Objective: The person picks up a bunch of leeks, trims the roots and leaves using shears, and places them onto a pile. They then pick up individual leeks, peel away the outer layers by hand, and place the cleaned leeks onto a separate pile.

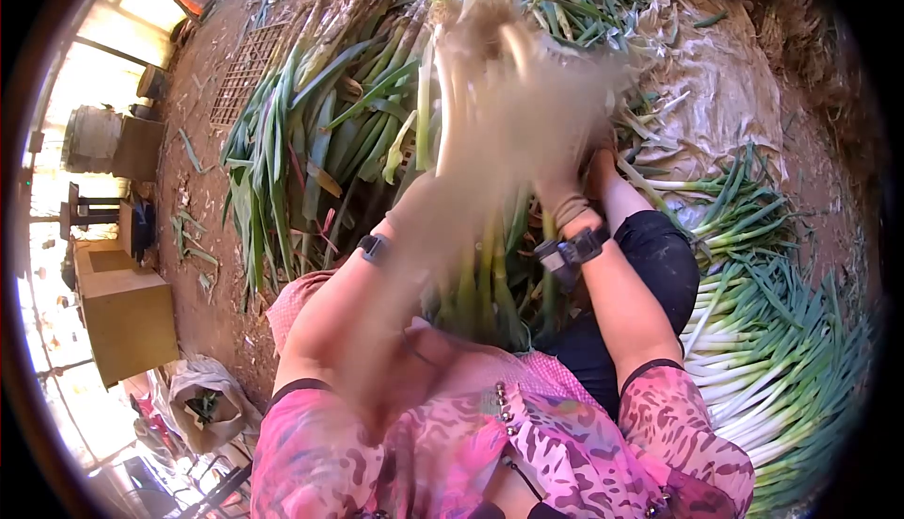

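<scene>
A tan blur across the middle covers most of both hands. My left hand point(421, 201) is beside the pale shafts of a bunch of green onions point(450, 95), its fingers hidden. My right hand point(557, 185) is on the other side of the bunch, its fingers also lost in the blur. The brown, rooted ends point(485, 29) point away from me. Below my wrists, green leaves point(490, 283) hang down over my lap. Whether either hand grips the stalks cannot be made out.
A large heap of untrimmed green onions point(330, 123) lies to the left, near a rusty grid point(247, 74). Cleaned white-stemmed onions point(753, 359) lie in a row at right. A pale sheet point(720, 95) covers ground beyond them. A box point(127, 321) and sack point(209, 404) stand far left.
</scene>
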`<state>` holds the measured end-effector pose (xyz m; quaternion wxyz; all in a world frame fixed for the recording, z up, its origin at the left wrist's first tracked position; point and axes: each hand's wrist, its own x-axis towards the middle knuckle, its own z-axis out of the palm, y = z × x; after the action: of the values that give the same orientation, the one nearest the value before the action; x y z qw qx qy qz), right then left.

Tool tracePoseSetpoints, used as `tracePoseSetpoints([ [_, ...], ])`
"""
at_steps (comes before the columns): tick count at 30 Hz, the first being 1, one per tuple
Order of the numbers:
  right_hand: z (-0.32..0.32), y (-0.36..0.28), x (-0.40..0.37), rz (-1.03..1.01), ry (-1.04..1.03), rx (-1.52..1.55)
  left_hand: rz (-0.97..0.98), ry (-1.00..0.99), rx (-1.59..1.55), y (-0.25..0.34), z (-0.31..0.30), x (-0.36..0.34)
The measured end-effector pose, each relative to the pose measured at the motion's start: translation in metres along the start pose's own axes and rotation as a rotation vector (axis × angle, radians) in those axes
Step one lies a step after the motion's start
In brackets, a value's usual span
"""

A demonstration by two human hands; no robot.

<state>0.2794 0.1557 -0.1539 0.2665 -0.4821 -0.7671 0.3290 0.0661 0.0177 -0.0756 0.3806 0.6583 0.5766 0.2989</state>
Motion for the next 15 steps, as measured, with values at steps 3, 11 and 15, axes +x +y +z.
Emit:
tracePoseSetpoints([
  [3,0.015,-0.024,-0.028,-0.062,-0.195,0.283,-0.056,0.056,-0.109,0.011,0.003,0.007],
  [11,-0.016,-0.122,-0.067,-0.116,-0.278,0.646,-0.184,0.207,-0.818,0.045,-0.015,0.010],
  [15,-0.033,-0.152,-0.082,-0.240,-0.392,0.641,-0.231,0.175,-0.823,0.105,-0.035,-0.001],
])
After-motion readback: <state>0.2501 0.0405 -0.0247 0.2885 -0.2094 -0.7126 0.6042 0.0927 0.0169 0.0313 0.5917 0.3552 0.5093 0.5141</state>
